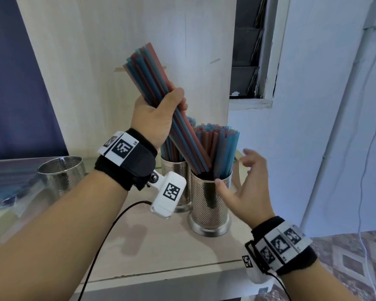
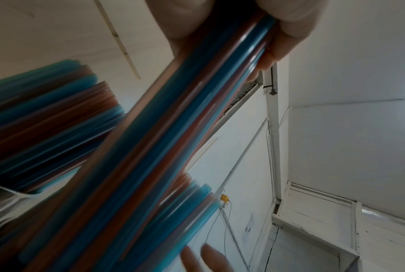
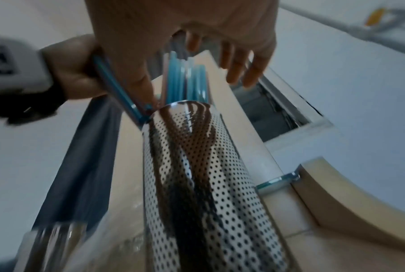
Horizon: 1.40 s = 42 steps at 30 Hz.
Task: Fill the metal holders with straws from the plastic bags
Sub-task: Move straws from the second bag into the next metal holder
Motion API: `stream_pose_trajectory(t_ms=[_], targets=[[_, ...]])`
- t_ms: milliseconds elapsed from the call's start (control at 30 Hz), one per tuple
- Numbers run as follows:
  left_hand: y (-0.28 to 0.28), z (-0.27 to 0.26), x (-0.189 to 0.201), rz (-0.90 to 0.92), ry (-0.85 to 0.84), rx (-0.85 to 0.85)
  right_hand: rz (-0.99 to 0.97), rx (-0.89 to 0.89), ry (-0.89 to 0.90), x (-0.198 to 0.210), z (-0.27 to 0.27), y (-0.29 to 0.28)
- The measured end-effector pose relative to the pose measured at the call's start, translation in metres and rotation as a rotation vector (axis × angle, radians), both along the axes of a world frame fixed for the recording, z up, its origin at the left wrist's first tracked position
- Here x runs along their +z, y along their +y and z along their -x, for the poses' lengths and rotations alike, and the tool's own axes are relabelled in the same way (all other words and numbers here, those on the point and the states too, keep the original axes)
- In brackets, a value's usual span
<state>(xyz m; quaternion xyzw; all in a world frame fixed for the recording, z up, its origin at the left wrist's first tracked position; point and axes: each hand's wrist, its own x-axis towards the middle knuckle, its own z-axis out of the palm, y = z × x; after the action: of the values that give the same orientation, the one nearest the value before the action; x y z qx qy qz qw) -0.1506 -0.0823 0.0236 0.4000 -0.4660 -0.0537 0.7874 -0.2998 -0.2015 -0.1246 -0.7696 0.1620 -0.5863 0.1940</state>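
My left hand (image 1: 174, 101) grips a thick bundle of blue and red straws (image 1: 148, 70), tilted, with its lower end at the mouth of the near perforated metal holder (image 1: 211, 205). This holder has several upright straws (image 1: 219, 146) in it. Close behind stands a second holder (image 1: 176, 170), also with straws. My right hand (image 1: 237, 177) is open beside the near holder, thumb against its rim, fingers spread. The left wrist view is filled by the held bundle (image 2: 173, 138). The right wrist view looks up the near holder (image 3: 208, 184) to its straws (image 3: 185, 81).
A third metal holder (image 1: 63, 172) stands at the left of the beige counter (image 1: 172, 246), with no straws showing in it. Beside it lies a clear plastic bag of straws (image 1: 7, 183). A pale board (image 1: 117, 51) rises behind the holders. The counter's front edge is near.
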Motion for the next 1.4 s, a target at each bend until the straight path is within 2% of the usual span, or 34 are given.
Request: stream_pose_trajectory(t_ms=[100, 167, 267, 433, 600, 733, 867, 1067, 1300, 1400], targets=[[-0.001, 0.002, -0.001, -0.003, 0.021, -0.011, -0.365, 0.275, 0.178, 0.009, -0.003, -0.012], [-0.002, 0.004, -0.002, -0.001, 0.022, -0.013, -0.397, 0.366, 0.321, 0.008, -0.009, -0.019], [-0.002, 0.008, -0.005, -0.003, -0.043, 0.003, -0.37, 0.348, 0.387, 0.007, -0.016, -0.021], [-0.011, 0.01, -0.015, -0.033, -0.133, -0.027, -0.361, 0.322, 0.369, 0.007, -0.014, -0.022], [-0.021, -0.003, -0.021, -0.125, -0.109, -0.065, -0.366, 0.331, 0.341, 0.008, -0.012, -0.021], [-0.026, -0.013, -0.015, -0.234, -0.224, -0.056, -0.343, 0.301, 0.299, 0.001, -0.015, -0.024], [-0.04, -0.012, -0.013, -0.29, -0.291, 0.0, -0.309, 0.268, 0.25, -0.004, -0.02, -0.021], [-0.062, -0.014, -0.022, -0.324, -0.272, 0.135, -0.293, 0.281, 0.174, -0.008, -0.026, -0.017], [-0.076, -0.013, -0.028, -0.48, -0.351, 0.083, -0.308, 0.288, 0.171, -0.009, -0.026, -0.014], [-0.075, -0.012, -0.032, -0.499, -0.358, 0.117, -0.311, 0.283, 0.177, -0.009, -0.024, -0.014]])
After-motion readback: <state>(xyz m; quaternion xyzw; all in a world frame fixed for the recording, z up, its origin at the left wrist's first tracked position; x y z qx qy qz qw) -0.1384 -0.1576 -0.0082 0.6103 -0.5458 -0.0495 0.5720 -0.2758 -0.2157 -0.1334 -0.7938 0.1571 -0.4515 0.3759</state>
